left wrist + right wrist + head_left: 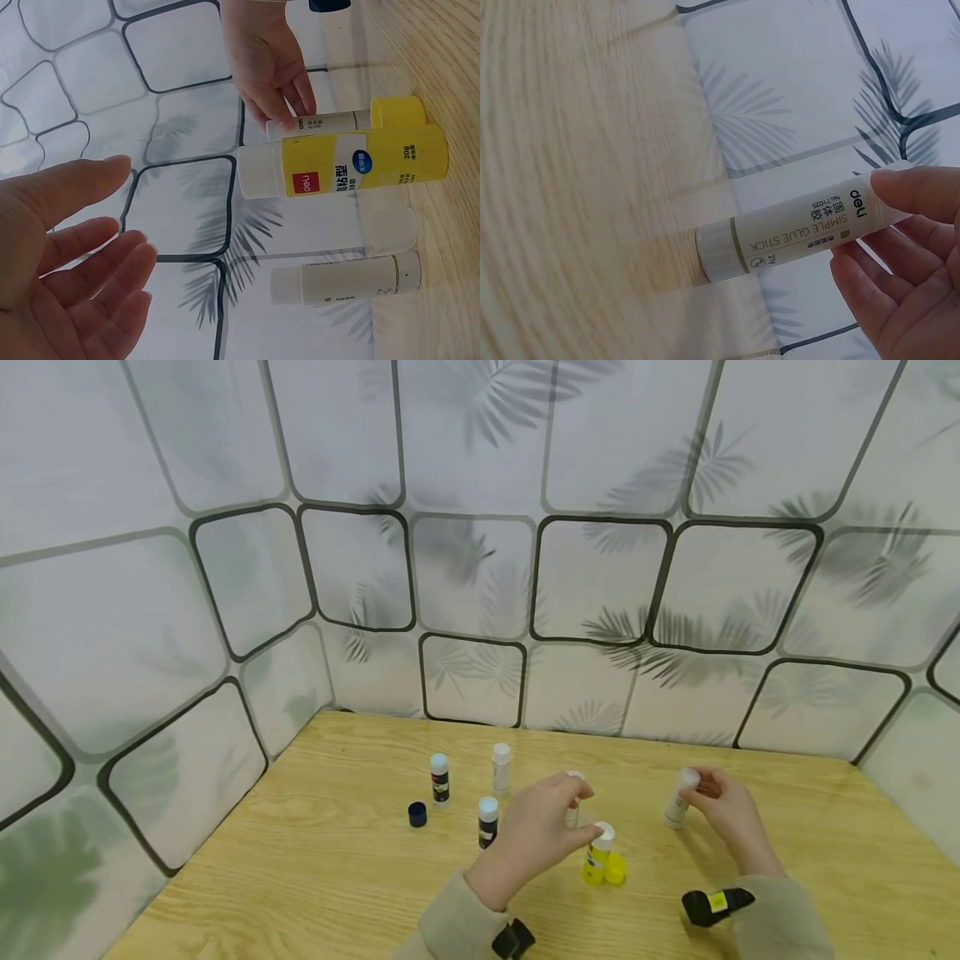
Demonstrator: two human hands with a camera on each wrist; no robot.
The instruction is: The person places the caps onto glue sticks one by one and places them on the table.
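My right hand (pixel 723 806) grips a white glue stick (pixel 795 225) near its top, thumb on one side and fingers on the other. The stick leans, its base down by the wooden table. My left hand (pixel 534 827) hovers with thumb and fingers spread and nothing between them. Closest to it stands an uncapped yellow glue stick (pixel 367 163) with a white upper end, beside a yellow cap (pixel 616 868). Another white glue stick (pixel 352 281) stands just past the left fingers, partly covered by them in the head view; a pale cap (pixel 395 229) is next to it.
Left of the left hand stand two dark-labelled glue sticks with pale blue tops, one farther back (pixel 440 779) and one nearer (pixel 487 822). A dark blue cap (pixel 417 814) lies beside them. Another white glue stick (pixel 501 768) stands behind. A patterned curtain (pixel 472 681) borders the table.
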